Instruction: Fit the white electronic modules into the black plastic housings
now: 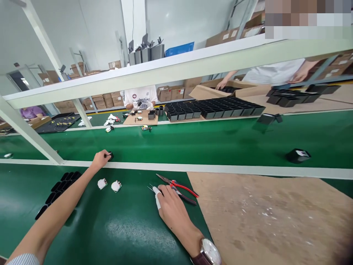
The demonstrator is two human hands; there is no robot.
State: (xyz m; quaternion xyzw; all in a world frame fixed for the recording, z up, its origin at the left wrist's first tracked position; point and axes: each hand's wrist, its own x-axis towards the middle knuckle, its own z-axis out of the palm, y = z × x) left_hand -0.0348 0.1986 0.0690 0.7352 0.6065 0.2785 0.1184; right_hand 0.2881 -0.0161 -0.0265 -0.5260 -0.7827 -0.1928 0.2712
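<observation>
Head view shows the left hand (101,159) stretched out over the far green strip, its fingers pinched on a small black plastic housing (110,156), which sits just beyond the white dividing rail (132,166). Nearer, the right hand (171,206) is lowered over the green worktop (129,228), fingers bent and a white covering (157,197) on one of them. Thin pale wire-like tips (150,187) stick out by its fingertips; whether the hand grips them, I cannot tell. A brown-strapped wristwatch with a silver face (211,251) is on that wrist.

Just beside the right hand, partly hidden by it, lie long-nosed pliers with red and black handles (183,187), jaws pointing up and left. Between the two arms, two round white pieces with small metal parts (116,186) sit side by side, apart from each other. Rows of black rounded shells (62,186) stand close together on the left, partly behind the left forearm. A stained brown cardboard sheet (275,213) covers the right side.

On the far strip, another black housing with a pale label-like patch (298,156) rests at the right. Beyond, rows of square black cups (231,108) stand near a co-worker in a printed white shirt (140,95).
</observation>
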